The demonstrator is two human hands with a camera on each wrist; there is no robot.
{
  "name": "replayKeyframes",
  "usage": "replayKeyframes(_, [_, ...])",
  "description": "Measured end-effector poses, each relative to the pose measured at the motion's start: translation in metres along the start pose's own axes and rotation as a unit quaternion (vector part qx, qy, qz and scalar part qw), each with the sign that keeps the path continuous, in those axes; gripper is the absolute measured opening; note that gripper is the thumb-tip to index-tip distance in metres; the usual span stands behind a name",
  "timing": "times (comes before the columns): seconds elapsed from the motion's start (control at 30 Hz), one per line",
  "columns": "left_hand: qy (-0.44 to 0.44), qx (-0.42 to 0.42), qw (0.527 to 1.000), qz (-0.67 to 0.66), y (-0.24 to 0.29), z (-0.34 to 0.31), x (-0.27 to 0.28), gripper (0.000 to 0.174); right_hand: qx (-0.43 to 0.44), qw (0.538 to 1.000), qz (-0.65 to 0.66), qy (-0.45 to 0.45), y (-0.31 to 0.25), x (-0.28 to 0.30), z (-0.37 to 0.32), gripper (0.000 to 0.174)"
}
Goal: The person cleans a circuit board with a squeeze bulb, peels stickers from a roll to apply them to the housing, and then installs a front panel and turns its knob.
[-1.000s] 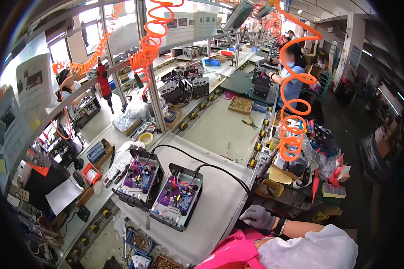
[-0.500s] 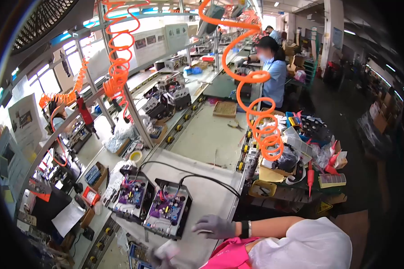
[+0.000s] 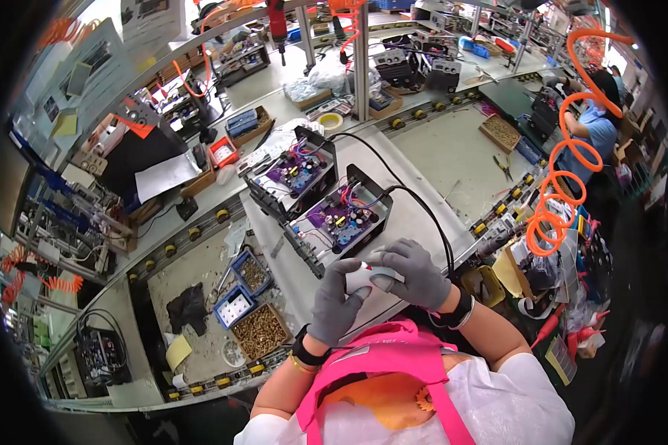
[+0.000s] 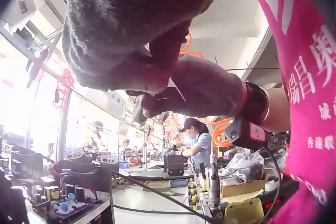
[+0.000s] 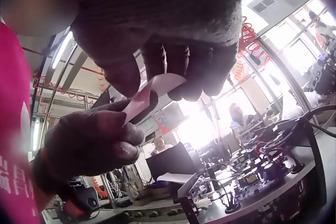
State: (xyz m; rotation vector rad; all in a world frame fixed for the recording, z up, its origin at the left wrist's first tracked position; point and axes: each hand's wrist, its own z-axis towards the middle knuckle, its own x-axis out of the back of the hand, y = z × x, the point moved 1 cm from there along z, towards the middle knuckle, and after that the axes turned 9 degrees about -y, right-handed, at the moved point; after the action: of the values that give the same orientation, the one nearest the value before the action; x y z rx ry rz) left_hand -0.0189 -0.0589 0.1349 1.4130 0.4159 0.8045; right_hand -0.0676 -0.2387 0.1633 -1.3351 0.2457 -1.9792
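A small white sheet with red marks [image 3: 359, 278] is held between both gloved hands, in front of the nearer open-topped device. My left hand [image 3: 335, 302] pinches its left side; my right hand [image 3: 414, 274] pinches its right side. In the right wrist view the sheet [image 5: 152, 94] looks curved, between the left hand [image 5: 92, 140] and the right hand [image 5: 163, 19]. Two black-cased devices with purple circuit boards stand side by side, the nearer one [image 3: 343, 222] just beyond the hands and the other [image 3: 297, 172] to its left.
Blue trays [image 3: 234, 305] and a box of brass-coloured screws [image 3: 261, 332] lie to the left. Black cables [image 3: 423, 199] arc over the bench right of the devices. An orange coiled hose [image 3: 557, 215] hangs at the right. Another person [image 3: 594, 130] stands farther along the line.
Both hands have come together in front of the devices with the sheet between them. The left hand came up from the lower edge, and the head view has turned left and down.
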Motion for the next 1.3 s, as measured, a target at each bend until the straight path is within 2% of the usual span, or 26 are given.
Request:
replayKeyframes(0.17, [0.024, 0.031, 0.999, 0.0, -0.007, -0.005, -0.008, 0.037, 0.066, 0.991, -0.095, -0.065, 0.001, -0.006, -0.007, 0.02])
replayKeyframes(0.23, [0.036, 0.027, 0.998, 0.049, -0.004, -0.007, -0.011, 0.032, 0.103, 0.98, -0.146, -0.087, 0.005, -0.013, -0.01, 0.017])
replayKeyframes(0.33, [0.042, 0.048, 0.994, 0.085, 0.001, -0.006, -0.011, 0.031, 0.055, 0.986, 0.021, -0.155, 0.025, -0.013, -0.008, 0.018])
replayKeyframes(0.43, [0.039, 0.073, 0.993, 0.079, 0.001, -0.007, -0.009, 0.032, 0.011, 0.974, 0.156, -0.167, 0.034, -0.014, -0.005, 0.021])
replayKeyframes(0.47, [0.037, 0.081, 0.993, 0.073, 0.0, -0.007, -0.008, 0.033, 0.004, 0.968, 0.167, -0.186, 0.034, -0.011, -0.002, 0.023])
replayKeyframes(0.57, [0.045, 0.072, 0.995, 0.061, -0.011, -0.009, -0.005, 0.034, 0.078, 0.977, 0.105, -0.169, 0.025, -0.007, 0.01, 0.018])
replayKeyframes(0.67, [0.022, 0.12, 0.992, 0.028, -0.015, -0.009, -0.001, 0.035, 0.121, 0.972, -0.037, -0.196, 0.025, -0.012, 0.014, 0.022])
replayKeyframes(0.77, [0.01, 0.148, 0.988, -0.041, -0.028, -0.011, 0.002, 0.035, 0.133, 0.966, -0.01, -0.22, 0.031, -0.018, 0.021, 0.02])
replayKeyframes(0.87, [0.005, 0.13, 0.99, -0.047, -0.025, -0.01, 0.007, 0.035, 0.035, 0.95, 0.218, -0.221, 0.047, -0.03, 0.022, 0.018])
replayKeyframes(0.97, [0.013, 0.111, 0.993, -0.021, -0.026, -0.004, 0.013, 0.035, 0.101, 0.965, 0.142, -0.197, 0.04, -0.025, 0.034, 0.016])
replayKeyframes(1.07, [0.011, 0.12, 0.992, -0.027, -0.037, 0.002, 0.017, 0.034, 0.126, 0.968, -0.034, -0.215, 0.03, -0.02, 0.043, 0.017])
replayKeyframes(1.17, [0.019, 0.128, 0.988, -0.082, -0.04, 0.008, 0.02, 0.033, 0.112, 0.966, 0.062, -0.223, 0.049, -0.03, 0.048, 0.018])
replayKeyframes(1.27, [-0.005, 0.152, 0.988, -0.005, -0.038, 0.014, 0.028, 0.032, 0.028, 0.942, 0.229, -0.243, 0.064, -0.037, 0.051, 0.019])
replayKeyframes(1.3, [0.002, 0.143, 0.99, -0.021, -0.041, 0.014, 0.029, 0.032, 0.048, 0.946, 0.214, -0.24, 0.063, -0.037, 0.054, 0.018])
